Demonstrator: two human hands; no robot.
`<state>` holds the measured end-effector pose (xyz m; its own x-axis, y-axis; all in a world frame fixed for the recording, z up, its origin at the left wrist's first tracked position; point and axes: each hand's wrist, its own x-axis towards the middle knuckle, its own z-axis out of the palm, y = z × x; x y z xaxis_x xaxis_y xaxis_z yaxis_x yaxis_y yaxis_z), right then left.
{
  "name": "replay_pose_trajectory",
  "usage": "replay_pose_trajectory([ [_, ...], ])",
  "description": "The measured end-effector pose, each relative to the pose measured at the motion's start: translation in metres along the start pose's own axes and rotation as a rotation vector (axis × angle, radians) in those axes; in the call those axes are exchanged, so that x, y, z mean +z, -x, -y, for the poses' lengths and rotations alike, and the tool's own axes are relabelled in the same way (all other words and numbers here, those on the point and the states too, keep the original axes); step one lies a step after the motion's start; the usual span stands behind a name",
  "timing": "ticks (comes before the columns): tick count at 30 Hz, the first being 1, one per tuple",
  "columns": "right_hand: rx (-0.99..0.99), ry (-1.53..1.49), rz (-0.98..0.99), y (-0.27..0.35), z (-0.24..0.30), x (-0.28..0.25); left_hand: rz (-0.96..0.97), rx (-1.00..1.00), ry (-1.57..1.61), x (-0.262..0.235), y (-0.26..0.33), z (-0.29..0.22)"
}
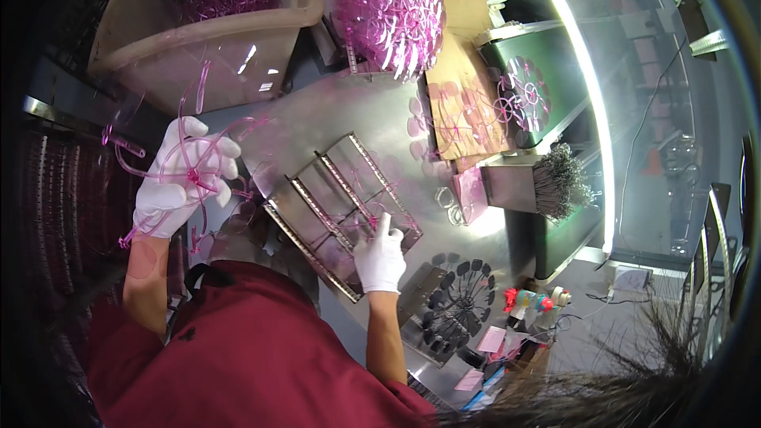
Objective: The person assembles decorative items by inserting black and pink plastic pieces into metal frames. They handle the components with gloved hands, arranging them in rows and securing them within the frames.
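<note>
My left hand (169, 190), in a white glove, is raised at the left with its fingers curled round a translucent pink plastic sprue (193, 177). Thin runners spread from the sprue's centre, with clear pink pieces at some ends. Over the steel table, my right hand (380, 260), also white-gloved, is at the near right part of a slotted metal rack (342, 218). Its fingertips are closed at a second small pink sprue (372, 223), whose outer parts are faint against the metal.
A large bin (198, 43) holding pink plastic stands far left, beside a pile of pink sprues (391, 16). Cardboard (468, 107), a box of thin metal pieces (511, 184) and a lit tube (588, 95) lie right. Dark lens sprues (460, 301) sit near right.
</note>
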<state>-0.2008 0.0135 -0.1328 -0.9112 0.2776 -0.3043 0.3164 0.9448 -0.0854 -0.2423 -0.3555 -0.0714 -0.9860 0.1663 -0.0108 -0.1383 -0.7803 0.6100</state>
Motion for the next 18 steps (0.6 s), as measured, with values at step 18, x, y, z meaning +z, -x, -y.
replay_pose_trajectory([
  [18, -0.393, -0.683, -0.273, 0.102, 0.09, -0.08, 0.373, -0.44, 0.321, 0.054, -0.007, 0.11],
])
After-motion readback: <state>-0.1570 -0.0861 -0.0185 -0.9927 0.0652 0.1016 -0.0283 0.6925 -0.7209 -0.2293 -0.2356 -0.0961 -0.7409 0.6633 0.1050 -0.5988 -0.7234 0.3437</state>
